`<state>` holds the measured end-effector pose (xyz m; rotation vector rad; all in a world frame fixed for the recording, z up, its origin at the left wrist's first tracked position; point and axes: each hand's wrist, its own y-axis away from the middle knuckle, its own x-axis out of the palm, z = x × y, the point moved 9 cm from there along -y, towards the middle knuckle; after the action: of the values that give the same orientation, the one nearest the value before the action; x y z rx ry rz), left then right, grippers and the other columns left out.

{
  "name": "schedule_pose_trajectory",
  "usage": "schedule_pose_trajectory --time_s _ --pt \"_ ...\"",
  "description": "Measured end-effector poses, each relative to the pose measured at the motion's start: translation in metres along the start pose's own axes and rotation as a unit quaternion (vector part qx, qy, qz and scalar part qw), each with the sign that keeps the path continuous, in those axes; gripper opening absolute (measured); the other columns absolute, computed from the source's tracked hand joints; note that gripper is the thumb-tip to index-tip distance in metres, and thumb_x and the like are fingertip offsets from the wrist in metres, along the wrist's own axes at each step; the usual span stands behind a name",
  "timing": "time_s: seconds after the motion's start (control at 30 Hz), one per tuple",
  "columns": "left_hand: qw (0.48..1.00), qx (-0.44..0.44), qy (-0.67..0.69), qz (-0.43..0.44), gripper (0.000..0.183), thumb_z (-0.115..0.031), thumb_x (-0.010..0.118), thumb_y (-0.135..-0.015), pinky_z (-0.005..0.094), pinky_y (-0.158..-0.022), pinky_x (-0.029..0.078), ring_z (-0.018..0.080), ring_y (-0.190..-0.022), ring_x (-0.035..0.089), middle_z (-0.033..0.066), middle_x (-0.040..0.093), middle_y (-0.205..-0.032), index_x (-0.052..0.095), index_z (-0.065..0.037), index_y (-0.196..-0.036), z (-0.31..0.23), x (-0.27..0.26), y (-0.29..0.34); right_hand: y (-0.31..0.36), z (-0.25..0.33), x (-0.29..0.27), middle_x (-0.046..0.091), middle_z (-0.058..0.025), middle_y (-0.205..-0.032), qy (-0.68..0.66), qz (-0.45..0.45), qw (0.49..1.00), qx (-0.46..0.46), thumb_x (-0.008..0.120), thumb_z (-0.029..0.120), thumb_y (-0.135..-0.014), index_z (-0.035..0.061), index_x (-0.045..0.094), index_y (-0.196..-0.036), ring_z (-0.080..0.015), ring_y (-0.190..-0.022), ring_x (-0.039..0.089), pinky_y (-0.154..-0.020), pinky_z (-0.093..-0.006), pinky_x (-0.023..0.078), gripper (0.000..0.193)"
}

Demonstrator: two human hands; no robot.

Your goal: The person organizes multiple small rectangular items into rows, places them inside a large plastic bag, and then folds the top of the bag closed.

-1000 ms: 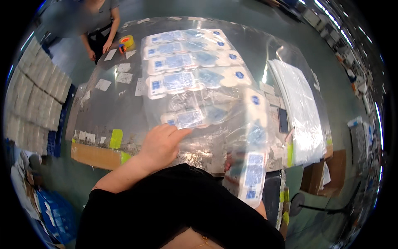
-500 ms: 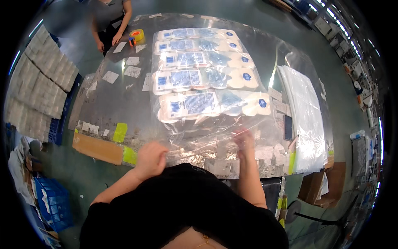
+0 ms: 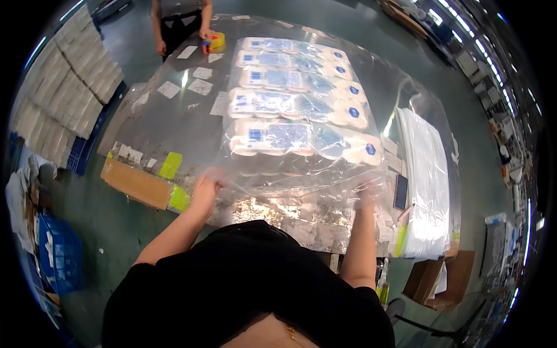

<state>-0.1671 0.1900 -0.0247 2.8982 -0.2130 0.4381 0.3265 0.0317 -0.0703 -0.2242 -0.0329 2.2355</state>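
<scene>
Packs are placed beyond the left hand, clamped on the bag, and the blurred right hand, grip unclear.

Left hand: table is offering open route ahead and to left, flat paper scraps lying along it; tape roll and co-worker's hand are occupying its far end. Between both hands: scuffed near strip of table is leaving low passage; clear bag is spreading just ahead, wrapped packs blocking forward travel. Right hand, blurred: phone is lying near on right, white stack obstructing farther right.
</scene>
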Motion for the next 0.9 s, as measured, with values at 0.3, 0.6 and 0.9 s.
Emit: schedule_pose_trajectory --time_s 0.3,0.6,0.9 --pt "0.995 -0.035 0.043 -0.078 0.011 -0.010 0.041 -0.077 0.0276 -0.044 0.027 0.0136 -0.048 0.036 0.0001 0.039 -0.057 0.044 -0.008 -0.066 0.009 -0.117 -0.001 0.126 -0.009 0.156 0.054 -0.0061 -0.070 0.034 0.459 0.885 0.073 0.047 0.015 -0.084 0.0084 0.056 -0.073 -0.0165 -0.062 0.051 -0.057 -0.0290 0.043 0.015" --pt "0.810 -0.166 -0.559 0.061 0.014 -0.016 0.048 -0.083 0.0288 -0.059 0.043 0.0162 -0.068 0.053 0.0043 0.054 -0.075 0.055 -0.008 -0.075 0.049 -0.218 0.136 0.267 0.074 0.278 0.057 -0.0073 -0.072 0.144 0.661 0.728 -0.112 0.052 0.015 -0.082 0.0098 0.062 -0.085 -0.0181 -0.068 0.054 -0.065 -0.0317 0.045 0.012" --pt "0.894 -0.056 -0.444 -0.009 0.019 -0.011 0.047 -0.087 0.0291 -0.071 0.049 0.0178 -0.078 0.058 0.0087 0.060 -0.092 0.061 -0.001 -0.096 -0.006 -0.235 0.046 0.198 0.075 0.386 0.059 -0.0091 -0.077 0.182 0.650 0.723 -0.147 0.052 0.019 -0.082 0.0099 0.066 -0.092 -0.0197 -0.073 0.056 -0.074 -0.0359 0.046 0.019"
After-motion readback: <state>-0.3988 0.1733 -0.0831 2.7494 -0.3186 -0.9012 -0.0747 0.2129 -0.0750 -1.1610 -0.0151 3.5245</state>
